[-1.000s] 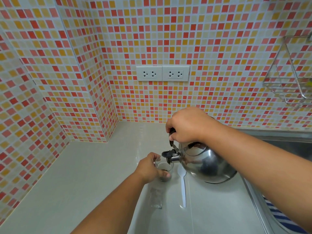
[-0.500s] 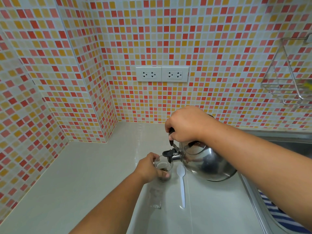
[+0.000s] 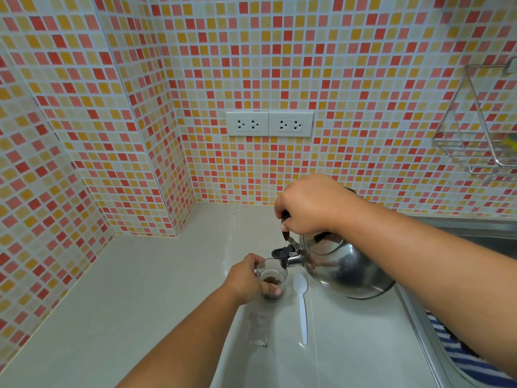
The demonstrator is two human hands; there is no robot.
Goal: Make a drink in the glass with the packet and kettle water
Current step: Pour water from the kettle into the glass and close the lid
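The right hand holds the tipped kettle; the left hand holds the glass. Tipping too fast could splash hot water on fingers.

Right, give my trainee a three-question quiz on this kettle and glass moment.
1. True or false: the right hand holds the kettle by its handle, tipped toward the glass.
2. What lies on the counter just right of the glass? A) knife B) white spoon C) lid
3. What is the left hand doing?

Key: 1 true; 2 B; 3 gripping the glass, which has dark powder at the bottom.
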